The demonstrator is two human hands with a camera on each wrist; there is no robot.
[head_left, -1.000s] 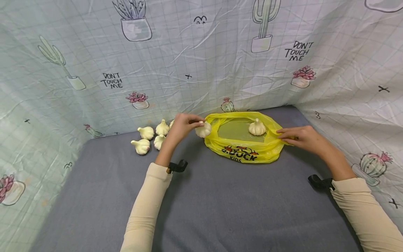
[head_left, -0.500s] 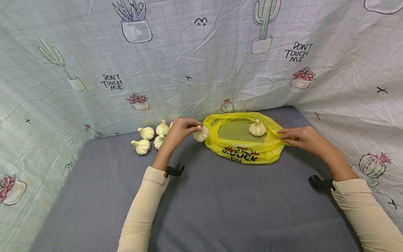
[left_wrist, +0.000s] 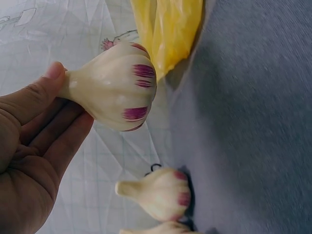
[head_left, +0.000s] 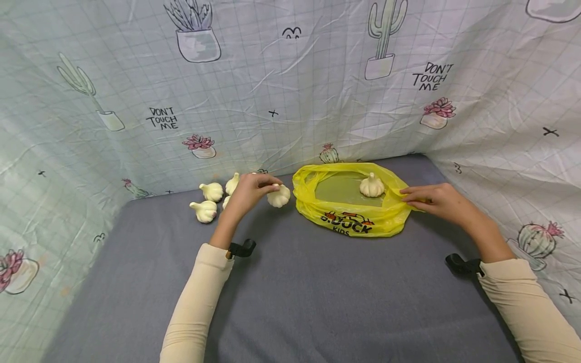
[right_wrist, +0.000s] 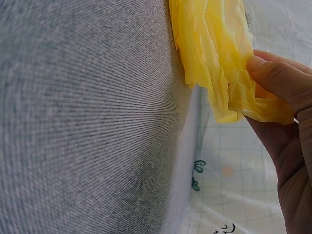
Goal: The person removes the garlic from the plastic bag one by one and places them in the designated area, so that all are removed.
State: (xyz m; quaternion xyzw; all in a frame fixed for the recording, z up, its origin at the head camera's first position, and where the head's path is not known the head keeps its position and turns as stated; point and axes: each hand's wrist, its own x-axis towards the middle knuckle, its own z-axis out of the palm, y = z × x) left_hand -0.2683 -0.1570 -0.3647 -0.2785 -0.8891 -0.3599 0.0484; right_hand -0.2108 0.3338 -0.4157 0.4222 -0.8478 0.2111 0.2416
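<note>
My left hand (head_left: 248, 195) pinches a garlic bulb (left_wrist: 114, 87) by its neck, thumb against fingers. In the head view that bulb hangs just left of the yellow plastic bag (head_left: 354, 222), apart from it. Purple streaks mark the bulb's round end in the left wrist view. My right hand (head_left: 433, 200) pinches the bag's right rim between thumb and fingers, its grip seen close in the right wrist view. The bag lies with its mouth spread wide, and one garlic bulb (head_left: 372, 185) sits inside at the right.
Several more garlic bulbs (head_left: 204, 210) lie on the grey cloth (head_left: 317, 297) at the left, some partly hidden behind my left hand. A patterned curtain (head_left: 272, 80) with cactus drawings rises behind and along both sides of the cloth.
My left hand has moved left and slightly down with its garlic bulb, away from the bag's left rim. The right hand holds the bag in the same place.
</note>
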